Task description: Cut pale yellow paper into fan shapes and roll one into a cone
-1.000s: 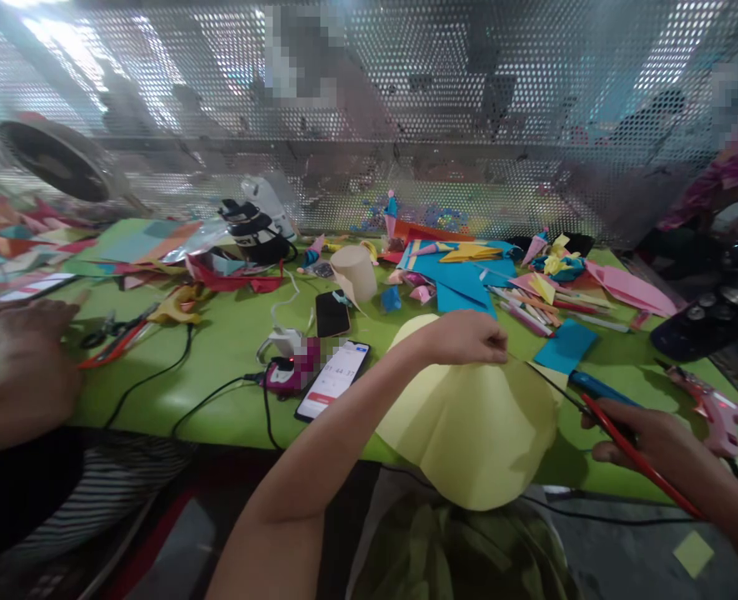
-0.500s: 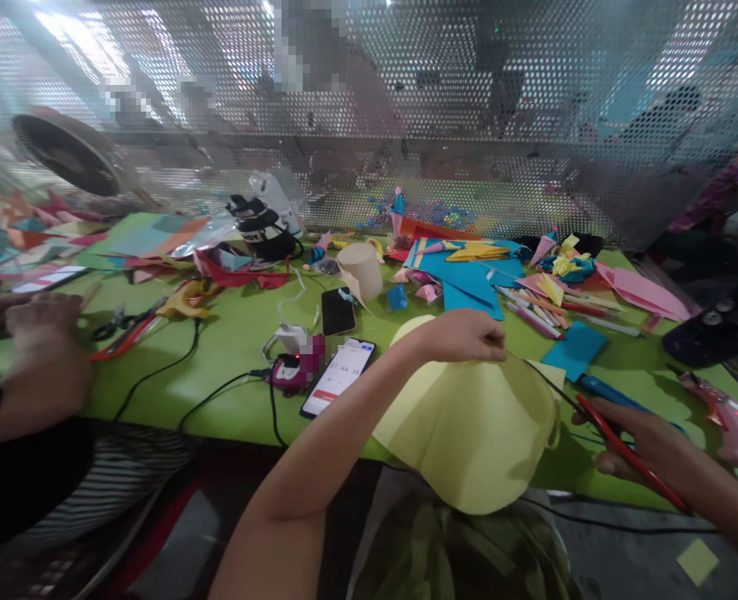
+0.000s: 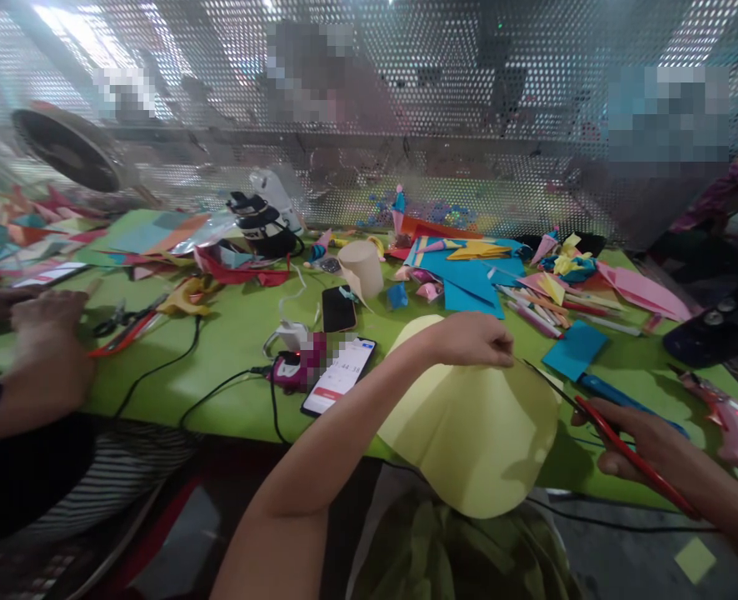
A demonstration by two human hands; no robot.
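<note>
A large sheet of pale yellow paper (image 3: pixel 478 442), bowed into a curve, hangs over the table's front edge above my lap. My left hand (image 3: pixel 474 337) pinches its upper edge with the fingers closed. On the right, my right hand (image 3: pixel 640 437) grips a pair of red-handled scissors (image 3: pixel 612 437). Their dark blades point up and left to the paper's right-hand edge, close to my left fingertips. Whether the blades are around the paper I cannot tell. Just beyond the scissors lie a blue paper square (image 3: pixel 575 350) and a blue utility knife (image 3: pixel 631 402).
A lit phone (image 3: pixel 339 379) and a purple plug block (image 3: pixel 300 362) with cables sit left of my forearm. A pink glue gun (image 3: pixel 728 417) lies far right. Coloured pencils (image 3: pixel 544 308) and blue paper (image 3: pixel 469 279) are behind. Another person's hands (image 3: pixel 50 321) rest at left.
A thin curled strip at the yellow paper's right edge is gone from sight. My left hand has shifted slightly right. The scissors have moved very little.
</note>
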